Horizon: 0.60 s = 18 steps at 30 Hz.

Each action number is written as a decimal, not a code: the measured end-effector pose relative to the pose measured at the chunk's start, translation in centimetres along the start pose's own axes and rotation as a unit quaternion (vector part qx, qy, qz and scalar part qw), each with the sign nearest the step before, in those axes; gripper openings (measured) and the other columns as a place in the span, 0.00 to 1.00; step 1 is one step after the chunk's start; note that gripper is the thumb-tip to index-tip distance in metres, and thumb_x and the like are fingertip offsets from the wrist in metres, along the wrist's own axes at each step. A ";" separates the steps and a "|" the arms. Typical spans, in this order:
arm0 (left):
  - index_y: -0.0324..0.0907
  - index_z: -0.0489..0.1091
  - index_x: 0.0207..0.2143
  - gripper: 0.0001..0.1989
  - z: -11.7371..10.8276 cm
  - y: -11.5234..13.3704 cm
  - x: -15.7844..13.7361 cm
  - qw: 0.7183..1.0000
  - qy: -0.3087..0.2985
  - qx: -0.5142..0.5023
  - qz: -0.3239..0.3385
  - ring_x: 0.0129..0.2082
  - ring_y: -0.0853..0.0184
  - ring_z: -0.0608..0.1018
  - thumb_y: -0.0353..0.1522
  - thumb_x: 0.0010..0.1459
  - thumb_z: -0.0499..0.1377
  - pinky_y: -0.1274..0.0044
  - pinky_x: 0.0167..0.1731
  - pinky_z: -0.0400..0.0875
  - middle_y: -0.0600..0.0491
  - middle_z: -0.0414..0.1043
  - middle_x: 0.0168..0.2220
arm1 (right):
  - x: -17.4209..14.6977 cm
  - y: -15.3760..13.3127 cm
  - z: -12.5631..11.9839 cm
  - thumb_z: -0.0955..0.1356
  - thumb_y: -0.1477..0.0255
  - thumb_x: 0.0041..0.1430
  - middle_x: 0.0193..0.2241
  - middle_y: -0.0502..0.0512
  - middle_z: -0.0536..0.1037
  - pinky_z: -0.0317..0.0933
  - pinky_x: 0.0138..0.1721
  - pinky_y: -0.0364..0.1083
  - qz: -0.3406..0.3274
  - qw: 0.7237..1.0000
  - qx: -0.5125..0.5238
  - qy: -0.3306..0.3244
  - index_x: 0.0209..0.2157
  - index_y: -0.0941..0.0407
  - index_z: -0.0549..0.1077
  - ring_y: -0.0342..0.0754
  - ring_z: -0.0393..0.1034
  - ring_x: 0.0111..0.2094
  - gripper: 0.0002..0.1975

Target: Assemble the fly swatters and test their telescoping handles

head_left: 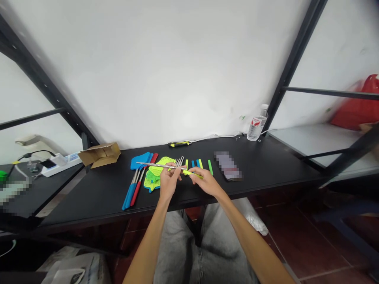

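Over the black table (100,193), both my hands hold one thin metal rod (154,165) that ends in a yellow-green grip (194,174). My left hand (169,182) pinches the silver shaft near its middle. My right hand (204,182) pinches the yellow-green grip end. The rod lies nearly level, pointing left. Below it on the table lie yellow-green swatter heads (156,174), blue swatter heads (139,160) and finished swatters with blue and red handles (132,194). Loose metal rods (180,160) and several loose blue and green grips (201,163) lie just beyond my hands.
A small open cardboard box (100,154) sits at the table's left rear. A black-and-yellow tool (179,144) and a water bottle (257,123) stand by the wall. A dark flat object (228,166) lies right of the grips. Black shelf posts (293,59) flank the table; a power strip (60,162) lies left.
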State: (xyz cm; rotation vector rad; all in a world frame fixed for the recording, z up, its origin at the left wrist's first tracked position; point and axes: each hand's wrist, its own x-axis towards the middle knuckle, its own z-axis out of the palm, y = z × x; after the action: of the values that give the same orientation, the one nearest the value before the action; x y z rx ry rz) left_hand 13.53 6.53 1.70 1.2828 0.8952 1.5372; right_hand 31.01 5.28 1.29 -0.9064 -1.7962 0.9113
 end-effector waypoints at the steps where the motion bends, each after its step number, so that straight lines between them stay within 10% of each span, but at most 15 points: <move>1: 0.43 0.60 0.37 0.17 0.0 0.1 0.0 1.000 0.000 0.001 0.009 0.29 0.67 0.79 0.39 0.54 0.64 0.81 0.22 0.67 0.48 0.80 0.34 | 0.0 0.0 0.0 0.63 0.61 0.64 0.23 0.47 0.72 0.56 0.31 0.42 0.000 1.000 0.002 0.000 0.45 0.56 0.74 0.43 0.64 0.25 0.16; 18: 0.43 0.59 0.39 0.18 -0.3 0.0 -0.2 0.999 -0.002 -0.045 0.006 0.24 0.71 0.76 0.39 0.54 0.65 0.81 0.22 0.68 0.48 0.79 0.34 | -0.1 0.5 -0.2 0.63 0.58 0.65 0.23 0.47 0.71 0.55 0.30 0.42 -0.001 1.000 0.021 0.019 0.46 0.55 0.74 0.42 0.63 0.25 0.18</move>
State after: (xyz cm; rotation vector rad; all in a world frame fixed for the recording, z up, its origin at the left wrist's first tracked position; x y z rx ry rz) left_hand 13.24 6.35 1.56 1.2276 0.8073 1.5665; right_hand 31.34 5.50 0.93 -0.8891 -1.7397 0.9225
